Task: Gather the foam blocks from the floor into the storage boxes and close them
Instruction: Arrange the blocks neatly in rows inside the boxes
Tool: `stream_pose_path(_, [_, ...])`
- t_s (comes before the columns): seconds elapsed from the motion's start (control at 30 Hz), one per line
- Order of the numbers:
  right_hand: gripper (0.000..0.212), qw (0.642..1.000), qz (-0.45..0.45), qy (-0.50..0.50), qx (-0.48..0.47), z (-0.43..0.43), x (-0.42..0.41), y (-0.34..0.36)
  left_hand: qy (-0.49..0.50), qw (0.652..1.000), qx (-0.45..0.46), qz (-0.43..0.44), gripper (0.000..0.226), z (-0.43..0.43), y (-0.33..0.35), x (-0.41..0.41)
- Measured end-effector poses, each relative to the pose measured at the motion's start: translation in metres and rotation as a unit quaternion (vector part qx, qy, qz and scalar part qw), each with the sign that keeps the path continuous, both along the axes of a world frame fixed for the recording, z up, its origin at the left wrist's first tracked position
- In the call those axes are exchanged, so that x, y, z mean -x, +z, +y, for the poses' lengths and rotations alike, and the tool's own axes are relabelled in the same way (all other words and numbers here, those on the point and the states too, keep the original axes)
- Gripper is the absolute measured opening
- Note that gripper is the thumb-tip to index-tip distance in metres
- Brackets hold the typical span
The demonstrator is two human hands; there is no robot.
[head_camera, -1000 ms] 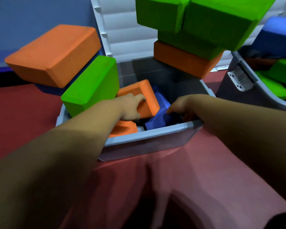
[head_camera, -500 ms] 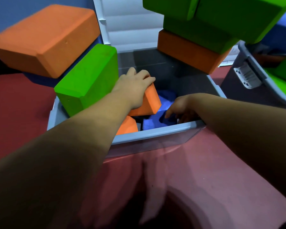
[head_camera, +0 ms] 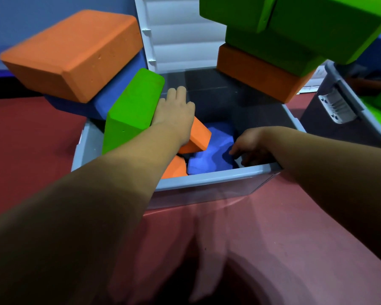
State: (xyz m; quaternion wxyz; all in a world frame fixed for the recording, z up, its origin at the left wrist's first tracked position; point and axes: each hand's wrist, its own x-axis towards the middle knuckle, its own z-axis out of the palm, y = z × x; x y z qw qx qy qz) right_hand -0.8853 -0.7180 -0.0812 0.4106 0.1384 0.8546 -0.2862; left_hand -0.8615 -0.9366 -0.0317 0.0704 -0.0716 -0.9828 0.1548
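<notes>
Reaches with the right hand (head_camera: 249, 146) over the near rim of the box (head_camera: 207, 177) onto the blue block (head_camera: 209, 157), fingers curled down in shadow, hold unclear. Grips the orange block (head_camera: 199, 137) from above with the left hand (head_camera: 176, 119), palm down. Block's long axis tilted, low end toward the right hand, green block (head_camera: 132, 108) just left of the grip.

The storage box (head_camera: 207, 179) sat on the floor (head_camera: 273, 227), its lid (head_camera: 180, 40) upright behind. Loose blocks (head_camera: 209, 155) lay inside; a tilted block (head_camera: 132, 111) leaned on its left wall, a stack (head_camera: 75, 51) lay behind that, another pile (head_camera: 284, 40) overhung the right rear corner; a second box (head_camera: 317, 126) stood to the right
</notes>
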Motion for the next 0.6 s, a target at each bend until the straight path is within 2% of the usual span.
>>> stream_pose_path(0.07, [0.066,0.999,0.011,-0.018,0.031,0.008,0.015,-0.013,0.019,1.0,-0.011,-0.012,0.054,0.0,-0.001,0.003])
stream_pose_path(0.1, [0.066,0.998,0.02,-0.027,0.052,0.008,0.018,-0.014,0.028,0.999,-0.022,-0.022,0.058,-0.002,-0.002,0.005])
stream_pose_path(0.2, [0.035,0.985,0.071,-0.066,0.142,-0.011,0.006,0.008,0.051,0.996,-0.06,-0.052,0.065,-0.004,-0.002,0.009])
stream_pose_path(0.27, [0.034,0.978,0.071,-0.081,0.176,-0.014,0.008,0.005,0.059,0.994,-0.072,-0.062,0.066,-0.004,-0.002,0.011])
stream_pose_path(0.47, [0.036,0.991,0.025,-0.049,0.12,-0.013,0.008,-0.007,0.073,0.993,-0.069,-0.065,0.07,-0.002,-0.005,0.015])
stream_pose_path(0.6, [0.057,0.998,0.007,-0.018,0.055,-0.015,0.002,-0.002,0.068,0.994,-0.061,-0.057,0.072,-0.001,-0.006,0.016])
